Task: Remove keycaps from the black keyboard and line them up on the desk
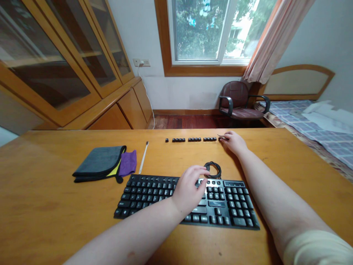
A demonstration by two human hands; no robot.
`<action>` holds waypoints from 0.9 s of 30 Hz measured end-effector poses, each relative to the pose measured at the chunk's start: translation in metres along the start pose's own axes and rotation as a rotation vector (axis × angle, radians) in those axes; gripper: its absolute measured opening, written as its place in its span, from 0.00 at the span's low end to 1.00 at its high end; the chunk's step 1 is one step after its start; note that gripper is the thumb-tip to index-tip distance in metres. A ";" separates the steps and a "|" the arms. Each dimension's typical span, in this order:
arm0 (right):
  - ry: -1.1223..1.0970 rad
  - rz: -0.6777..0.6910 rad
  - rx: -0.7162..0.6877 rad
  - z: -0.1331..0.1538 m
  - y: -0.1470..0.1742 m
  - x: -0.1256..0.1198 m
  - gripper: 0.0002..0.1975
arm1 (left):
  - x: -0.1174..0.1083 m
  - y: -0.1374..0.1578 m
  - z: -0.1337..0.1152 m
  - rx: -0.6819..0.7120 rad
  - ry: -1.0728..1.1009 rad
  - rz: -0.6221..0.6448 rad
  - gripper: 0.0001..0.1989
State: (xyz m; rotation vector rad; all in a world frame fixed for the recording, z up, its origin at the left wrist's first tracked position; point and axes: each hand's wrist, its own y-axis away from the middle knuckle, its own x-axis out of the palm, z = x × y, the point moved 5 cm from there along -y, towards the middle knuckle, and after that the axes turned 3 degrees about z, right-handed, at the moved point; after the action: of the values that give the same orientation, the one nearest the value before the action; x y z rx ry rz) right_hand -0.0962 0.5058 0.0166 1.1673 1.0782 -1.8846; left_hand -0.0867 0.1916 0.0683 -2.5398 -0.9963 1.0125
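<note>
While left fingers [199,172] curve loosely, right fingers [229,134] pinch something [222,137] near the desk's edge [271,129].

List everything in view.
Desk: 1, brown, foreground
Keyboard: 1, black, on desk
Keycaps: several, black, far side
Coiled cable: 1, black, behind keyboard
Toothbrush: 1, white, behind keyboard
Folded cloth: 1, grey, left
Small cloth: 1, purple, left
Cabinet: 1, brown, left
Outlets: 2, white, wall
Window: 1, white, wall
Curtain: 1, pink, right
Chair: 1, maroon, beyond desk
Bed: 1, blue-covered, right
Thin item: 1, colour unclear, right hand
Left hand: 1, over keyboard
Right hand: 1, by keycaps
</note>
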 end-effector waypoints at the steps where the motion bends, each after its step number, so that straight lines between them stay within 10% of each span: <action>1: -0.002 0.000 -0.002 0.001 0.000 0.000 0.14 | 0.000 0.000 0.000 0.001 0.000 0.002 0.10; 27: -0.035 0.059 0.107 -0.041 0.003 -0.014 0.16 | 0.000 0.000 0.000 0.007 -0.011 0.013 0.10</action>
State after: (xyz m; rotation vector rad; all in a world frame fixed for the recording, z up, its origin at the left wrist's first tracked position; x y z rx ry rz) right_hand -0.0729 0.5427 0.0182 1.2082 0.9243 -1.9293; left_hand -0.0864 0.1918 0.0681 -2.5408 -0.9782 1.0328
